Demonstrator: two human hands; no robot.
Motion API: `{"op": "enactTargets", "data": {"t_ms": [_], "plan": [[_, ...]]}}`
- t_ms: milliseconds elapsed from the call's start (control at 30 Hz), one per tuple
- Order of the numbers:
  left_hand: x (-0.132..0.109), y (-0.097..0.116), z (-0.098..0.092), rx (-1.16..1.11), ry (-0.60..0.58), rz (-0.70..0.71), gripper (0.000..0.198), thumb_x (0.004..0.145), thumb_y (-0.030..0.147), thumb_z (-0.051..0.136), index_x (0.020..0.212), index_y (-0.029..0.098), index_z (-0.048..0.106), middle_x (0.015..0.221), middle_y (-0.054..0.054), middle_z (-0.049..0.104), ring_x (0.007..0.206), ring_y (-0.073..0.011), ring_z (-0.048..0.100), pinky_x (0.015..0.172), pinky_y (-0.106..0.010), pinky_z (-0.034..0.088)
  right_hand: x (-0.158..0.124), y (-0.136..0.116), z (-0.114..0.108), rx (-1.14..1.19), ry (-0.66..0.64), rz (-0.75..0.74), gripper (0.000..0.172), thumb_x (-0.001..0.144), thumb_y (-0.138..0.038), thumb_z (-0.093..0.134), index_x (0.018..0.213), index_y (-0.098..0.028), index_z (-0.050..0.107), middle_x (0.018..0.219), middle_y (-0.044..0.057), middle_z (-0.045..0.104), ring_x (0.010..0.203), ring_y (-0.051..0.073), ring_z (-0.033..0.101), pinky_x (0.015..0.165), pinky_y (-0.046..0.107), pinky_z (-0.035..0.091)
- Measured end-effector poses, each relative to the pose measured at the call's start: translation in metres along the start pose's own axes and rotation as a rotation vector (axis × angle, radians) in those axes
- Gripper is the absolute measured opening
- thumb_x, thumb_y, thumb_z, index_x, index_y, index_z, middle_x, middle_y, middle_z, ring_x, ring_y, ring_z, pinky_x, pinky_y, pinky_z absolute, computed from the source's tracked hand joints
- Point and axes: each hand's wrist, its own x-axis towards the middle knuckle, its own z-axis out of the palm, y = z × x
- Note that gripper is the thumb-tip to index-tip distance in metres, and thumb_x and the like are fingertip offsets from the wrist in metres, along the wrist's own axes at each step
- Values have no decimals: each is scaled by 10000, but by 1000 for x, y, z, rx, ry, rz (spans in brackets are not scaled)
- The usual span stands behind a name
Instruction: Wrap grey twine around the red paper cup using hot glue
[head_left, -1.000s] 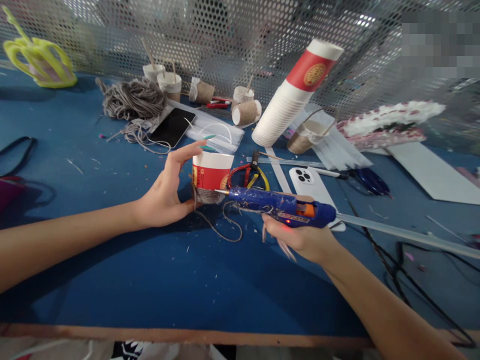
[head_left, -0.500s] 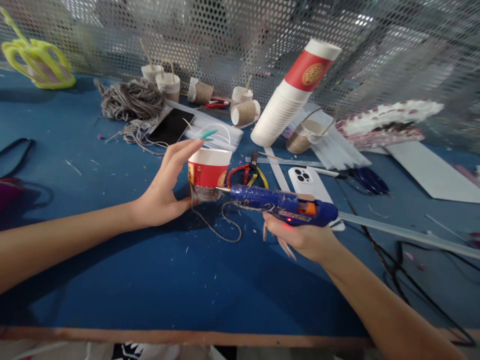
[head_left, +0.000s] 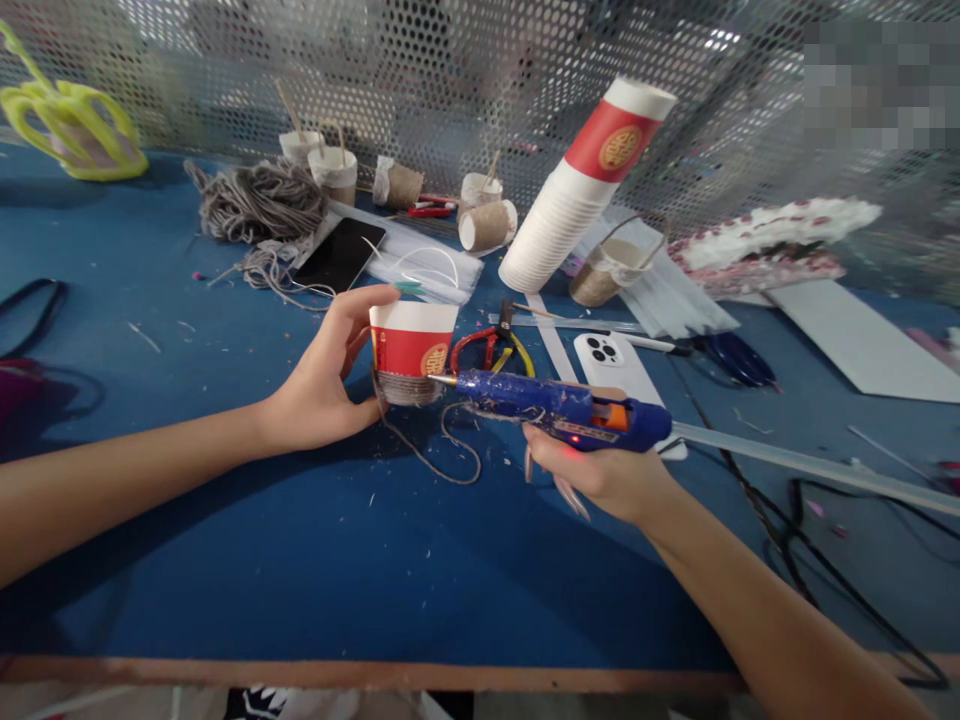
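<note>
My left hand [head_left: 322,380] grips a red and white paper cup [head_left: 401,345] from its left side, with the fingers at the rim and the thumb low down. Grey cord [head_left: 409,390] is wound in several rows around the cup's lower part, and its loose end [head_left: 457,481] curls on the table. A blue hot glue gun [head_left: 555,405] lies in my right hand [head_left: 615,485], its fingers wrapped under the handle. The metal nozzle [head_left: 442,379] points left at the upper edge of the cord, touching or nearly touching the cup. A small light glows red on the gun.
Scissors [head_left: 495,350] with red and yellow handles lie behind the nozzle. A white phone [head_left: 619,370] sits beyond the glue gun. Farther back are a tall leaning cup stack [head_left: 559,220], a grey cord bundle [head_left: 259,200] and a black phone [head_left: 341,255]. Black cable [head_left: 787,545] runs at right.
The cup has turned slightly, bringing its gold emblem further round to the front. My left fingers have come down closer to the rim. The glue gun stays at nearly the same spot.
</note>
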Motion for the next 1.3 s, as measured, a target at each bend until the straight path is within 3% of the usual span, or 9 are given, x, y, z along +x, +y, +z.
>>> {"op": "enactTargets", "data": {"t_ms": [133, 567, 800, 1067, 1300], "plan": [[1, 2, 2, -37, 18, -26, 810, 602, 83, 757, 1258, 354, 368, 1322, -75, 500, 1263, -312, 536, 1074, -527, 485, 0, 1, 0, 7, 10, 11, 189, 660, -189, 565, 482, -220, 511, 440, -57, 534, 384, 111, 510, 394, 240, 410], [2, 5, 1, -85, -10, -32, 749, 633, 128, 792, 1209, 317, 351, 1381, -103, 475, 1242, -325, 574, 1026, -529, 530, -1, 1, -1, 19, -9, 25, 201, 675, -176, 552, 483, -220, 510, 414, -64, 505, 352, 97, 473, 371, 234, 378], [3, 6, 2, -121, -9, -54, 739, 619, 101, 776, 1189, 307, 354, 1421, -112, 445, 1280, -356, 543, 1062, -565, 490, 1, 1, -2, 29, -13, 13, 205, 662, -173, 551, 470, -221, 498, 404, -68, 493, 368, 99, 474, 403, 237, 395], [2, 5, 0, -95, -36, -32, 756, 625, 109, 792, 1208, 326, 363, 1426, -102, 444, 1266, -325, 561, 1055, -523, 515, 0, 5, 0, 37, -9, -8, 205, 660, -172, 570, 490, -220, 468, 463, -50, 536, 419, 114, 520, 422, 240, 414], [3, 4, 0, -100, -38, -30, 772, 605, 104, 814, 1199, 346, 385, 1501, -89, 378, 1292, -341, 541, 1091, -557, 476, 3, 6, 1, 51, -28, -40, 193, 660, -149, 555, 502, -218, 469, 451, -70, 514, 400, 94, 490, 407, 222, 399]]}}
